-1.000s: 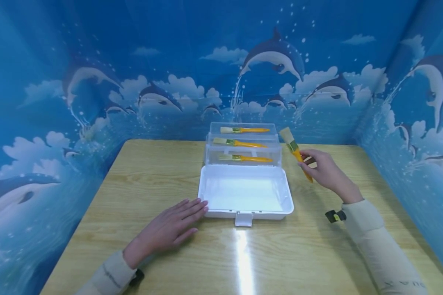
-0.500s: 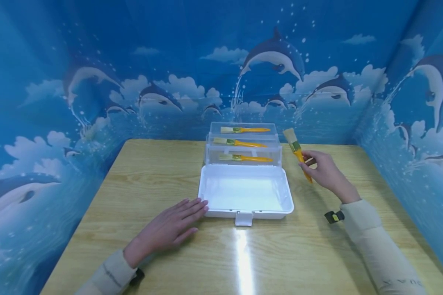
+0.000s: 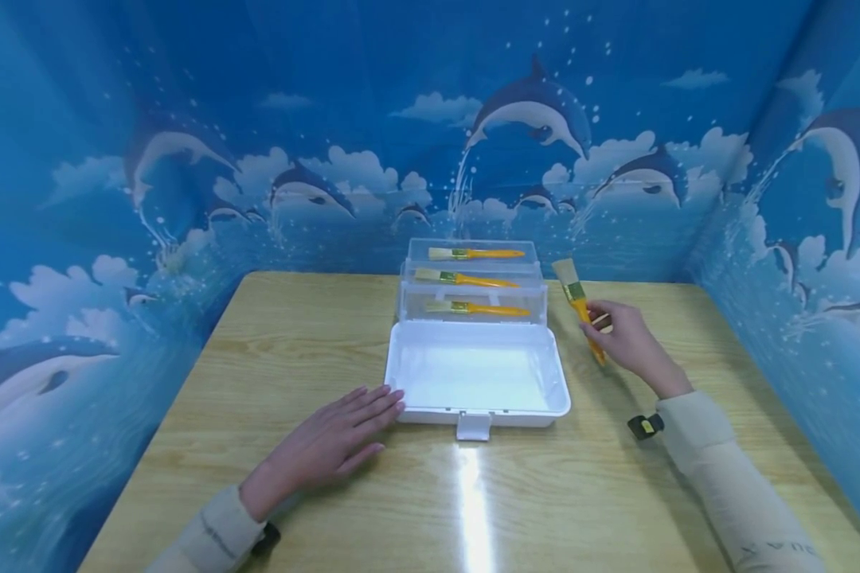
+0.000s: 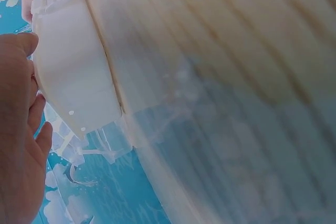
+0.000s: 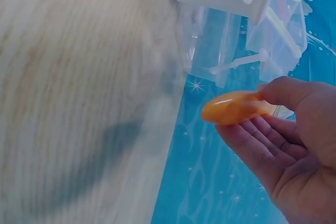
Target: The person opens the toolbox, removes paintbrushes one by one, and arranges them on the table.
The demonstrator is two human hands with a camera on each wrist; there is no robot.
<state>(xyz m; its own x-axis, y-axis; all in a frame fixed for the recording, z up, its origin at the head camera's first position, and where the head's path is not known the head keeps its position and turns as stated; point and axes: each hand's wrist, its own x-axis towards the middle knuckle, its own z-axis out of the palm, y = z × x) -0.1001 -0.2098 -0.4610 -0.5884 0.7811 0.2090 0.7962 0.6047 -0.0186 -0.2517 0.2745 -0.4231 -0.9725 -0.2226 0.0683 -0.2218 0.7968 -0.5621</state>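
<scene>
My right hand [image 3: 625, 333] pinches the orange handle of a paintbrush [image 3: 573, 293] to the right of the box, its pale bristles tilted up and away. In the right wrist view the rounded handle end [image 5: 231, 109] shows between thumb and fingers. My left hand [image 3: 330, 434] lies with fingers straight, fingertips at the front left corner of the white storage box [image 3: 476, 415]. The box stands open, its deep bottom bare. Behind it rise clear stepped trays [image 3: 537, 274], with one paintbrush on each of three levels: top [image 3: 498, 254], middle [image 3: 473, 279] and lower [image 3: 490, 309].
The wooden table [image 3: 315, 334] carries the box near its back edge. A white latch [image 3: 473, 426] hangs from the box's front. Blue curtains [image 3: 373, 95] printed with dolphins enclose the back and both sides.
My right hand has moved slightly down and toward me with the paintbrush, after the bristles shifted a little to the right. My left hand and the box have stayed still.
</scene>
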